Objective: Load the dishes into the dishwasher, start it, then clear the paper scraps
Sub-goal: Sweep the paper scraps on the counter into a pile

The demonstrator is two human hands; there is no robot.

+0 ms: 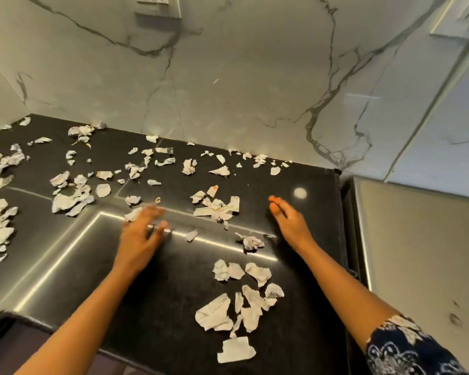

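Dozens of torn, crumpled paper scraps (214, 313) litter the glossy black tabletop (173, 293), lying ahead of both hands, between them and far to the left. The left hand (142, 234), motion-blurred, is spread wide with a scrap at its fingertips. The right hand (289, 217) is flat with straight fingers and holds nothing. A veined marble wall (228, 77) rises beyond.

Paper scraps (214, 312) are lying scattered across the counter (173, 293), mostly at the frame's left and lower centre. The wall (228, 77) is standing behind, carrying a socket (159, 4) at top centre.
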